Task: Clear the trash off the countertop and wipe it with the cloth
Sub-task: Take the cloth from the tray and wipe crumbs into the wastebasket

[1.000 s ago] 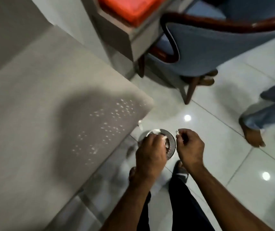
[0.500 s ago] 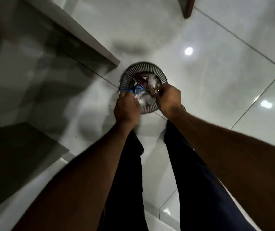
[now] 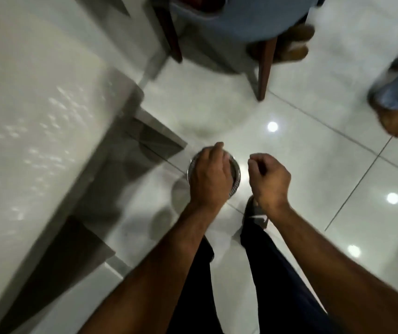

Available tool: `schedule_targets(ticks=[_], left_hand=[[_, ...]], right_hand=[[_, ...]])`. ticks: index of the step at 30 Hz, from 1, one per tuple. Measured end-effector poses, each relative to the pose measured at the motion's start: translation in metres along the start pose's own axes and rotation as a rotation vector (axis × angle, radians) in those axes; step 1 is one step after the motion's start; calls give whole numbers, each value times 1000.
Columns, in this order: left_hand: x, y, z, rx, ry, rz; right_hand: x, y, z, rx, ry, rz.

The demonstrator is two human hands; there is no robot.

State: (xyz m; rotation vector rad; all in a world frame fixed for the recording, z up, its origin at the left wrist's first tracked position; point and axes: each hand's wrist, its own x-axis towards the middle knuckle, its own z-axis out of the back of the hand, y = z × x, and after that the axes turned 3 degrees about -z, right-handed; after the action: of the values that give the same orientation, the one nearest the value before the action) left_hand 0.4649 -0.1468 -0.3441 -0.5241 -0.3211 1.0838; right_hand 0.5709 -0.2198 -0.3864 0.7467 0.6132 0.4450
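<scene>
Over on the left the pale desk [image 3: 36, 141] has a scatter of small white bits on it, all blurry. Just past its corner sits a round metal bin [image 3: 236, 175] on the floor, mostly hidden under the left hand [image 3: 209, 175], whose fingers curl down over the rim; can't tell if they're holding anything. The right hand [image 3: 269, 178] hangs beside the bin, loosely clenched, nothing visible in it. A chair [image 3: 217, 25] stands further back.

View tilted back up since half second ago: countertop [image 3: 36, 141] and chair [image 3: 229, 32] brought back into frame. Both hands raised from bin [image 3: 235, 175]; left hand [image 3: 209, 174] kept over it, right hand [image 3: 269, 178] shifted aside. Wrappers no longer seen, frame blurred.
</scene>
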Motion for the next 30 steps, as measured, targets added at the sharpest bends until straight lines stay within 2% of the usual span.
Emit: schedule_targets(ticks=[4,8,10,15,20,22,25,28,30], left_hand=[[33,-62,84,-26,-146,-202],[89,-89,166,151,-305,-268],[119,-85,207,270,-307,-199],[189,-22,282,465,-173,157],[224,65,310,451,-32,407],[221,86,300,436,-55,455],[217,102,288,481,-132,432],[227,126,289,517,-70,502],[229,117,287,509,-66,487]], right_hand=[[-14,83,62,51,-4,125],[-7,184,83,8,41,376],[1,239,82,-34,91,501],[27,341,63,-213,266,686],[62,410,35,-349,275,841],[75,432,22,-384,259,874],[95,460,-9,-412,262,863],[123,499,-59,-440,290,844],[143,520,-66,-473,227,847]])
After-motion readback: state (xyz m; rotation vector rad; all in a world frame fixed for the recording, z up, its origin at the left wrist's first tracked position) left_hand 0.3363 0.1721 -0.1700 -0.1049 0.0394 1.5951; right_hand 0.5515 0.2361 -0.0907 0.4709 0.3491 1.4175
